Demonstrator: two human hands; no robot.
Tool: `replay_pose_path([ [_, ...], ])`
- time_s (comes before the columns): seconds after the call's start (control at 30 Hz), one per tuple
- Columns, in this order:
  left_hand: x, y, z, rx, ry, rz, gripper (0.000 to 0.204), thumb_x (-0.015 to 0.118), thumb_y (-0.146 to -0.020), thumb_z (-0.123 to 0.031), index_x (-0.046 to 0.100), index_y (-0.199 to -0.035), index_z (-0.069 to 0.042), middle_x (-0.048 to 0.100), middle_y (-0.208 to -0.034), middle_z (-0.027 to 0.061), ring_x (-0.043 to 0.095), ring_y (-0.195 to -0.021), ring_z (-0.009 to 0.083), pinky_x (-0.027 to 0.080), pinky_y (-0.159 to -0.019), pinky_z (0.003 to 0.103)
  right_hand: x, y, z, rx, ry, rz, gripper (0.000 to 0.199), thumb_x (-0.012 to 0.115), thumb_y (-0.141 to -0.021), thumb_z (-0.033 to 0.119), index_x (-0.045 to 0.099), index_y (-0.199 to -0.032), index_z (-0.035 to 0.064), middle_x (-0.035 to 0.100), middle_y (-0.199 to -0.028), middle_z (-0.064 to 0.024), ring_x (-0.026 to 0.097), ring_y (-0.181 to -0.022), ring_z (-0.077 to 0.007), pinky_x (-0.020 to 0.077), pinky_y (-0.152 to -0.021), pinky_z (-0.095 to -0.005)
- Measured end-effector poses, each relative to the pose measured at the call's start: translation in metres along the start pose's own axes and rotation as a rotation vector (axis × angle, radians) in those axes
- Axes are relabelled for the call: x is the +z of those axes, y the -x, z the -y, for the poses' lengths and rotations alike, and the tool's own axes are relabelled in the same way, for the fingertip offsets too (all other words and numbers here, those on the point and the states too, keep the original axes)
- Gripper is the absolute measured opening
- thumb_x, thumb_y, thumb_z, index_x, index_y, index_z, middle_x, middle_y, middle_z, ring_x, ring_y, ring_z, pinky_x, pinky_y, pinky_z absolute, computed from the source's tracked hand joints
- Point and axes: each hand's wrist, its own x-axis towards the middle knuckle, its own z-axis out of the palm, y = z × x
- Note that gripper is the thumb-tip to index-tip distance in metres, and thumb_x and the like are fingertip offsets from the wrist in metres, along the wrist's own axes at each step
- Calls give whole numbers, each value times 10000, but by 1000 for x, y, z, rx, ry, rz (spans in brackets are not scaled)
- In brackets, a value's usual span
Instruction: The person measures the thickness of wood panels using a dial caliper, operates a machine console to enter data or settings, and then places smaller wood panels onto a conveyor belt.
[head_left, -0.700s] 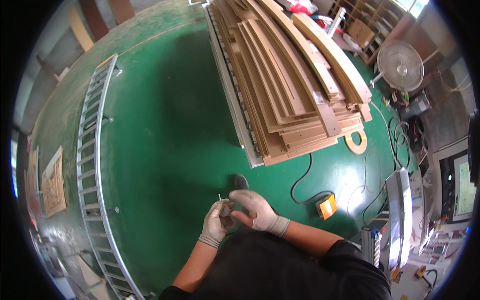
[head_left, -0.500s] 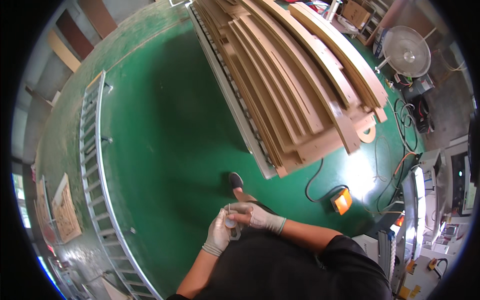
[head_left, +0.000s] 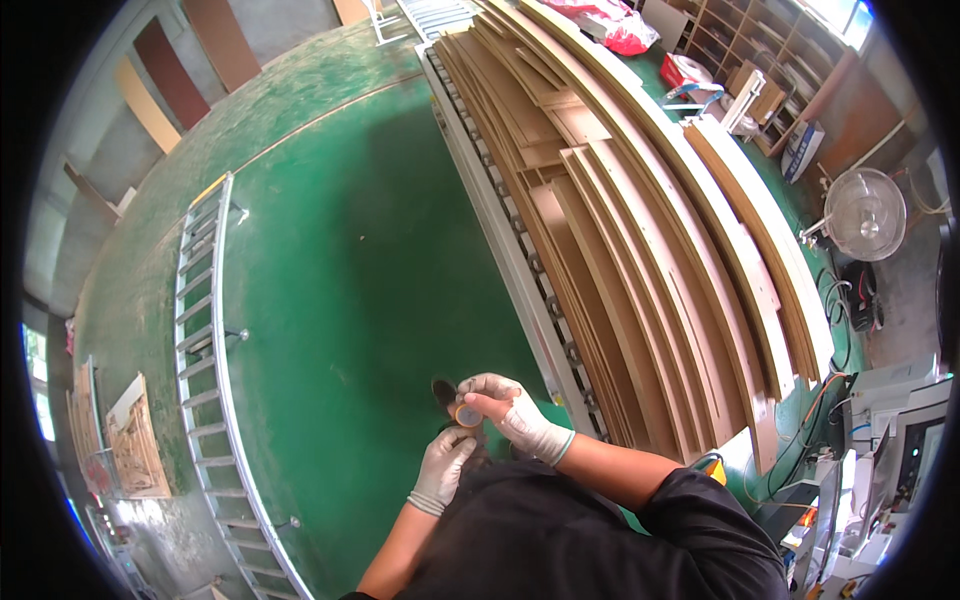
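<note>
the long stack of pale, curved wooden boards [head_left: 640, 230] runs away from you on your right, its long axis up and down the view, over the green floor [head_left: 350, 280]. your two white-gloved hands are close together just below your chest line. your right hand [head_left: 505, 410] pinches a small round orange-faced disc [head_left: 467, 414], sitting above your left hand [head_left: 443, 468], whose curled fingers look empty, though you cannot tell for sure.

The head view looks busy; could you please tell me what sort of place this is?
Probably a woodworking shop: long wooden boards lie stacked on a roller conveyor, a standing fan is nearby, and the floor is painted green.
</note>
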Motion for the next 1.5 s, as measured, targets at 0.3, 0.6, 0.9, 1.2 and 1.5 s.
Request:
replay_pose_path([
  [0.3,-74,-232,-152,-54,-357,263,184,598,-996,-31,636,-1167,25,711,-1040,88,686,-842,132,580,-773,287,-2,-180,55,-296,415,-331,713,695,-967,108,330,-1578,101,644,-1210,-112,612,-1112,-169,477,-1023,-325],
  [0.6,38,-347,-187,-451,-613,928,541,658,-966,-99,431,-1444,10,715,-1014,120,691,-865,147,570,-780,290,-17,-148,59,-489,-612,-1133,784,691,-975,93,223,-1601,30,627,-1232,-114,626,-1039,-156,525,-917,-306],
  [0.9,219,-264,-71,84,-926,1788,597,676,-966,-261,460,-1481,-48,683,-1100,151,665,-1002,302,535,-926,403,-32,54,25,-657,-375,-1769,781,697,-964,99,249,-1600,30,653,-1167,-118,658,-915,-147,568,-761,-290],
  [1.2,371,-228,49,1334,-1609,1145,953,687,-832,-619,409,-1509,-9,317,-1618,198,225,-1522,381,108,-1250,517,-96,300,-81,-463,-381,-1955,650,671,-952,144,378,-1505,-33,641,-1127,-110,688,-915,-176,580,-797,-306],
  [1.5,376,-208,86,1464,-1698,957,1032,727,-797,-612,358,-1536,7,343,-1610,206,285,-1503,391,165,-1245,521,-221,386,-150,-393,-322,-1719,444,718,-913,192,570,-1251,-57,663,-1075,-107,662,-907,-175,556,-835,-319],
])
